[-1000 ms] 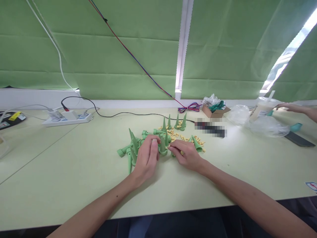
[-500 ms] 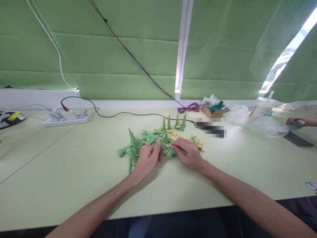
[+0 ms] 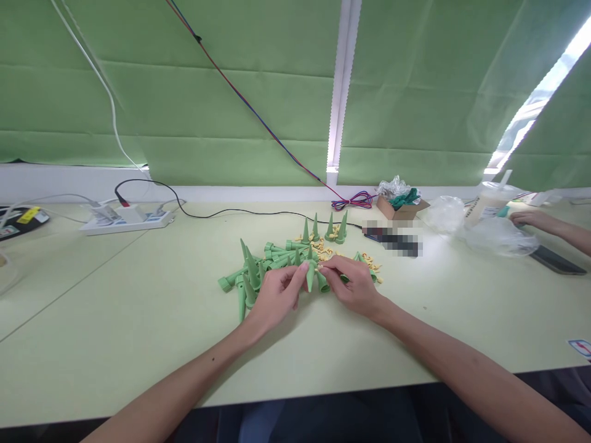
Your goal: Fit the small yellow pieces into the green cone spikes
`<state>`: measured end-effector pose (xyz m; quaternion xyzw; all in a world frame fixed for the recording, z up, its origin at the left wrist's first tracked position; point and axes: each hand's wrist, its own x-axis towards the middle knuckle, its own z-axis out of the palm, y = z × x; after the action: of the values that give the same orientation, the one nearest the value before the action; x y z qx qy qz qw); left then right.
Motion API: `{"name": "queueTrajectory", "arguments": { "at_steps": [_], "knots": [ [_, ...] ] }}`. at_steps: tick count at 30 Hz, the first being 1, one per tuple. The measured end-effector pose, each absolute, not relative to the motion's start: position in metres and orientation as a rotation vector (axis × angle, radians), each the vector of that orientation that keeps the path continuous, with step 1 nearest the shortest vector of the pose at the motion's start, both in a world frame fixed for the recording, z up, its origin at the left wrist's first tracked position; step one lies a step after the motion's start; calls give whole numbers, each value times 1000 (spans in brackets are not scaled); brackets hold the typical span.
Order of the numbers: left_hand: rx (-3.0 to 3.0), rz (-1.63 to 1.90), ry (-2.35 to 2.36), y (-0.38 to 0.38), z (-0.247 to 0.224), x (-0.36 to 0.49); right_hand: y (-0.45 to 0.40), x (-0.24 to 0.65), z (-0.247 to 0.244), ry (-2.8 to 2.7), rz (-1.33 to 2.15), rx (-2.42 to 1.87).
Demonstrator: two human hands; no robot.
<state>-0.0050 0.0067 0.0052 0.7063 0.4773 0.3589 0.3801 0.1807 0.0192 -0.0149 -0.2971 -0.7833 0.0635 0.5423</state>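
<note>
My left hand (image 3: 280, 291) pinches a green cone (image 3: 310, 277), whose tip now points down toward me. Against the side of that cone, my right hand (image 3: 353, 284) holds a small yellow piece (image 3: 318, 267) between thumb and fingertips. Several green cones (image 3: 252, 268) lie and stand in a heap around and behind my left hand. Small yellow pieces (image 3: 372, 264) are scattered behind and to the right of my right hand. Farther back, several green cones (image 3: 341, 229) stand upright with yellow pieces near their bases.
A power strip (image 3: 127, 223) with plugs sits at the back left. Behind the cones are a pixelated dark object (image 3: 392, 240) and a small cardboard box (image 3: 401, 210). At right are a cup (image 3: 484, 203), plastic bags (image 3: 501, 237), a phone (image 3: 558, 261) and another person's hand (image 3: 535, 219).
The cone in my left hand has turned from pointing up to pointing down. My right hand has stayed close to it. The other person's hand has moved left toward the cup.
</note>
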Motion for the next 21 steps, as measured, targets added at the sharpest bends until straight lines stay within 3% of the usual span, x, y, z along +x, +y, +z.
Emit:
{"name": "queueTrajectory", "arguments": {
  "at_steps": [21],
  "knots": [
    [1878,948,1155,8,3,-4,19,182,-16,-1788,442,-813]
  ]
}}
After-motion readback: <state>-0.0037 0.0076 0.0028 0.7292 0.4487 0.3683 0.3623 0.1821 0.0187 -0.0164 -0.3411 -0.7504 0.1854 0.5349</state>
